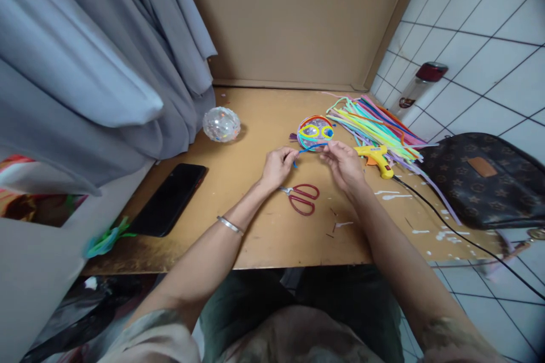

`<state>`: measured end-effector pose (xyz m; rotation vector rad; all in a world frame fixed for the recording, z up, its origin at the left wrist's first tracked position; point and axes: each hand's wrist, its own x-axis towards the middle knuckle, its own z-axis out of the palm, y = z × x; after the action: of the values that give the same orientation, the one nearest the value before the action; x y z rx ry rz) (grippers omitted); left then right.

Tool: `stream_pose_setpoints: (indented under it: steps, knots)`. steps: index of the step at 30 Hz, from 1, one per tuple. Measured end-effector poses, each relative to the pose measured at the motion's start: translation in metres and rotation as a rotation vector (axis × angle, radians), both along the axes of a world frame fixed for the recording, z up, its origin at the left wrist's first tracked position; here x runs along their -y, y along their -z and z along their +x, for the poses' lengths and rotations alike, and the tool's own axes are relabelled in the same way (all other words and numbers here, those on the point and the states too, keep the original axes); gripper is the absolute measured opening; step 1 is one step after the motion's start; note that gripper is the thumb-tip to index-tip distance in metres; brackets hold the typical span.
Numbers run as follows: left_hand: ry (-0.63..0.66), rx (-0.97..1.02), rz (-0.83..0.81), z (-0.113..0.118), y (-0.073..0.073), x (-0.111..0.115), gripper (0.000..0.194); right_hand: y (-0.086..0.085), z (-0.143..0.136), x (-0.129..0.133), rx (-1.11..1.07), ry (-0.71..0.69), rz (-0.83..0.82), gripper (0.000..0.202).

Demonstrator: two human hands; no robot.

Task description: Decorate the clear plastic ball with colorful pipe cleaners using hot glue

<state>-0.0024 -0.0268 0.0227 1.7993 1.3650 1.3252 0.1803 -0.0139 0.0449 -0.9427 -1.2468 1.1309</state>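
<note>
A short blue pipe cleaner (pixel 313 147) is stretched between my two hands above the middle of the table. My left hand (pixel 279 165) pinches its left part, with a bent end hanging below the fingers. My right hand (pixel 344 163) has its fingertips closed on the other end. Just behind the hands sits a round clear ornament (pixel 315 131) trimmed with red, yellow, teal and blue pieces. Scissors with red handles (pixel 304 198) lie below and between the hands. A yellow glue gun (pixel 378 160) rests to the right of my right hand.
A pile of coloured pipe cleaners (pixel 378 125) lies at the back right, beside a patterned bag (pixel 485 181) and a bottle (pixel 419 88). A clear ball (pixel 222 124) and black phone (pixel 169 199) are on the left. The glue gun's cord runs right.
</note>
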Motion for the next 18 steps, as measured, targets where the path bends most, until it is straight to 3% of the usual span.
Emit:
stream_pose_setpoints:
  steps: [8, 11, 18]
  knots:
    - [0.156, -0.031, -0.071, 0.018, 0.002, 0.011, 0.022, -0.005, 0.003, 0.000, -0.062, -0.131, 0.125, 0.050]
    - [0.177, 0.039, -0.066, 0.021, 0.003, 0.012, 0.019, -0.006, 0.004, 0.001, 0.058, -0.112, 0.174, 0.042]
    - [0.089, 0.286, -0.020, 0.016, -0.001, 0.011, 0.026, -0.004, 0.001, 0.014, 0.508, -0.045, 0.387, 0.021]
